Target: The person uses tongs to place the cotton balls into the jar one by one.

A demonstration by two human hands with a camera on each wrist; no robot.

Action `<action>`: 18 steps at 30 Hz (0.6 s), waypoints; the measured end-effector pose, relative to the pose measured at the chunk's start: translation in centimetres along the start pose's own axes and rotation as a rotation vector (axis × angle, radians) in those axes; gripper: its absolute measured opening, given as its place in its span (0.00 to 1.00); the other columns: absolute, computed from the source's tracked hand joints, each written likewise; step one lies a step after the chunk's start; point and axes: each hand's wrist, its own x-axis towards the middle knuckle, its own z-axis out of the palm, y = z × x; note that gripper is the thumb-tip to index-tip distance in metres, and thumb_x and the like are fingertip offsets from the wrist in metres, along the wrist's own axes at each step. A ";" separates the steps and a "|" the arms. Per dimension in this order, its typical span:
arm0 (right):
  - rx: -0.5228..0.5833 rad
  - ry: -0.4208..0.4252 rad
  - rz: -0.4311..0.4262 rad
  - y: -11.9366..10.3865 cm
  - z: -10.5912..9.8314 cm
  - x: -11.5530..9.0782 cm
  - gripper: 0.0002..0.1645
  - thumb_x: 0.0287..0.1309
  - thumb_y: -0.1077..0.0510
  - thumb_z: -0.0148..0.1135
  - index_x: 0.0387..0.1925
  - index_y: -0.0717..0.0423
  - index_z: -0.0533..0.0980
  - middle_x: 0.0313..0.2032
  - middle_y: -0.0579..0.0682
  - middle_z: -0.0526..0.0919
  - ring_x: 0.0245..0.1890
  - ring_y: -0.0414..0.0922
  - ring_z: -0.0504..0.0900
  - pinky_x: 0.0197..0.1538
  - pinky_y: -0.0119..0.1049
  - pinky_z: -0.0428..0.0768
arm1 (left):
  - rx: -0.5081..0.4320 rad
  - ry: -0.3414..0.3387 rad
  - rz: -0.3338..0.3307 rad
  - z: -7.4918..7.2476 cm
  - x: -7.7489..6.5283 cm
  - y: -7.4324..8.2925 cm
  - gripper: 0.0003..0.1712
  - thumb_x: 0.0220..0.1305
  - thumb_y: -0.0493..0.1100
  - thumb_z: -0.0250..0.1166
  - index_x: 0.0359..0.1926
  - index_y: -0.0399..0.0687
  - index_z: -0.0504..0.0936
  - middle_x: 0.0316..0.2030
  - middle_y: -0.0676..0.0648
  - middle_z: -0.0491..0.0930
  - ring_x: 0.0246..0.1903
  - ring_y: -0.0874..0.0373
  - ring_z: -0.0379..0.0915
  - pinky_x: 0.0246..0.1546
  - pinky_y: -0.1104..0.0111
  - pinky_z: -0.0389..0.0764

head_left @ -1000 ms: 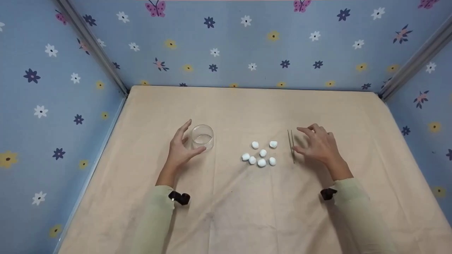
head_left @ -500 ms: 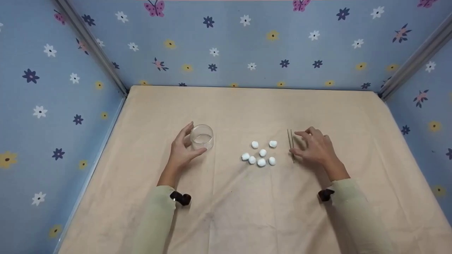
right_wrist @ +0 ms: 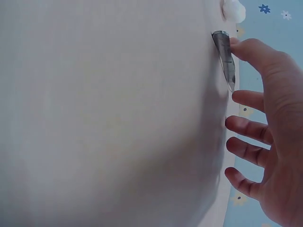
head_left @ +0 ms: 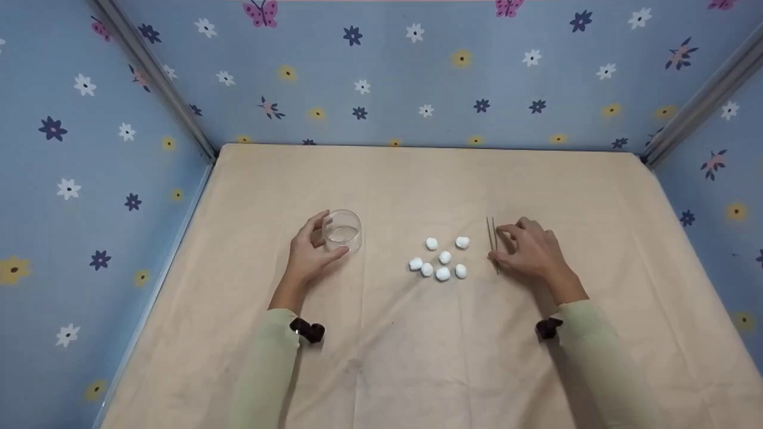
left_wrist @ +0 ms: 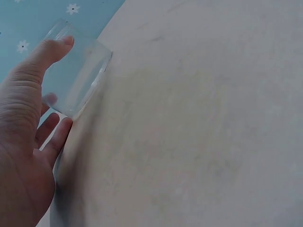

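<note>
My left hand (head_left: pixel 306 257) holds a clear cup (head_left: pixel 353 238) at the left of the table, thumb on its near side and fingers round its far side. In the left wrist view the thumb lies across the cup's wall, and a fingertip shows through it. At the right, my right hand (head_left: pixel 532 253) is beside slim metal tweezers (right_wrist: pixel 226 56) that lie on the cloth. Its thumb touches their side near the blunt end, and the index fingertip is close to the pointed end. The other fingers are spread apart. Several white cotton balls (head_left: pixel 444 257) lie between the two hands.
A beige cloth (head_left: pixel 411 351) covers the table, with a few creases. Blue flowered panels (head_left: pixel 381 71) stand along the back and both sides, joined by grey corner posts (head_left: pixel 161 83). A dark wrist camera (head_left: pixel 308 330) is worn on each sleeve.
My left fingers have closed in on the cup from the left. The right hand has moved slightly left, bringing thumb and index finger up to the tweezers. Cup, tweezers and cotton balls have stayed put.
</note>
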 end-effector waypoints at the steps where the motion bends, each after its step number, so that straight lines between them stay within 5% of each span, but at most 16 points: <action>1: 0.000 -0.003 0.004 0.0 0.1 0.1 0.43 0.66 0.33 0.73 0.72 0.54 0.82 0.52 0.62 0.82 0.47 0.60 0.80 0.48 0.57 0.76 | -0.011 -0.002 -0.001 -0.1 0.0 0.0 0.57 0.59 0.33 0.85 0.85 0.45 0.68 0.76 0.33 0.75 0.79 0.36 0.73 0.78 0.46 0.81; 8: 0.022 -0.017 0.032 -0.4 0.2 0.3 0.40 0.66 0.39 0.70 0.73 0.54 0.82 0.48 0.59 0.83 0.45 0.57 0.78 0.45 0.52 0.73 | -0.051 0.002 -0.022 -0.1 -0.2 -0.3 0.55 0.60 0.32 0.85 0.85 0.46 0.69 0.77 0.35 0.77 0.77 0.37 0.77 0.78 0.49 0.80; 18: 0.075 -0.003 0.023 -0.3 0.0 0.1 0.30 0.68 0.55 0.65 0.69 0.57 0.83 0.43 0.59 0.86 0.47 0.59 0.81 0.47 0.59 0.81 | -0.050 -0.005 -0.043 -0.3 -0.1 -0.5 0.54 0.60 0.33 0.85 0.85 0.49 0.71 0.77 0.37 0.79 0.70 0.39 0.81 0.74 0.52 0.83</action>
